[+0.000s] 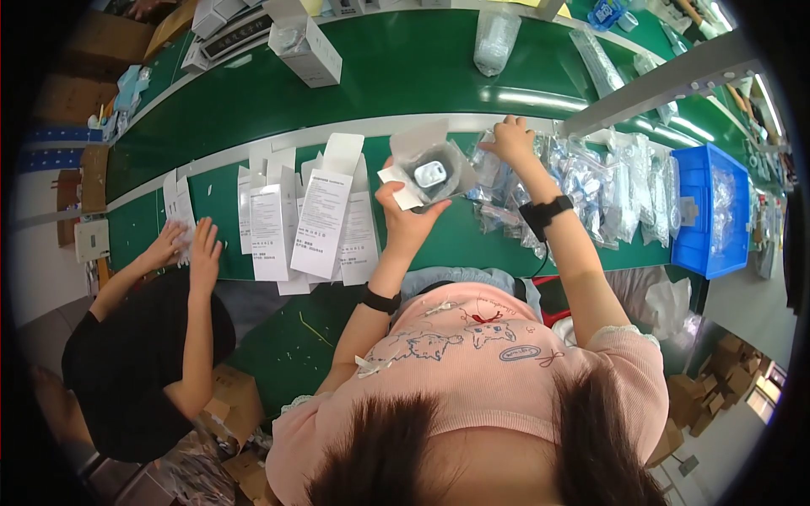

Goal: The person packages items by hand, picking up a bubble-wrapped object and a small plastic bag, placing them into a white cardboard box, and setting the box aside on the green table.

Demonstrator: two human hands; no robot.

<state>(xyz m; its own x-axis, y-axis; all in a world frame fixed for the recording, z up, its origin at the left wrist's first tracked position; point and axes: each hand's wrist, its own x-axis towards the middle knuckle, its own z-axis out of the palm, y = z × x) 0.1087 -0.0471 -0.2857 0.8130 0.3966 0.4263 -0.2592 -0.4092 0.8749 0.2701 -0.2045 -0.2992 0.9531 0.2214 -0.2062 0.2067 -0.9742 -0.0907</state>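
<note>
My left hand (407,221) is closed around an open white carton (419,139), tilted so that its inside shows. Within the carton sits a small white device (430,174) with rounded corners, surrounded by clear wrapping. My right hand (512,142) reaches over the left end of a heap of clear plastic bags (582,181). Its fingers are apart, and the thumb is beside the nearest bags; whether it touches one is hard to see. What is inside the bags cannot be made out well. Left of the carton, several white printed boxes (321,223) with raised flaps lie overlapping.
A blue bin (711,268) holding plastic bags stands at the table's right end. On the left, a co-worker's hands (204,244) handle a flat white box (178,207). A grey post (666,80) slants across the back right. An upright white box (316,63) stands on the far green surface.
</note>
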